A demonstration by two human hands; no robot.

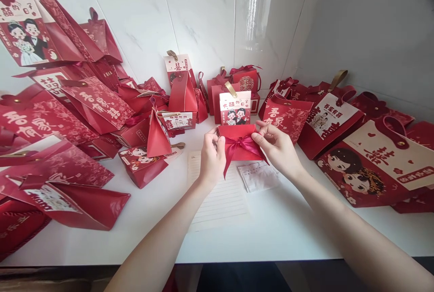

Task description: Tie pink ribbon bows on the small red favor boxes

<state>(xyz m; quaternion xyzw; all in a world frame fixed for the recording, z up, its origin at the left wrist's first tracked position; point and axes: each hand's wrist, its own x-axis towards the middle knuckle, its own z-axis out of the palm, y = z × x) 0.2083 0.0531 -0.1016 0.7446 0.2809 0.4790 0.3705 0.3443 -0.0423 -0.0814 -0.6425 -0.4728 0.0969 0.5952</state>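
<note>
A small red gift box (239, 140) with a dark red ribbon bow (241, 144) on its front is held between both my hands above the white table. My left hand (212, 156) pinches its left side, fingers curled. My right hand (276, 145) grips its right side, fingertips at the top edge and the ribbon. The ribbon's tails hang down below the box. Under the box lie a lined sheet of paper (220, 192) and a small clear packet (259, 176).
Many red wedding gift bags and boxes crowd the white table (271, 233): a heap at the left (68, 115), a row along the tiled wall (233, 106), large bags at the right (376, 165). The table's front edge runs just below my forearms.
</note>
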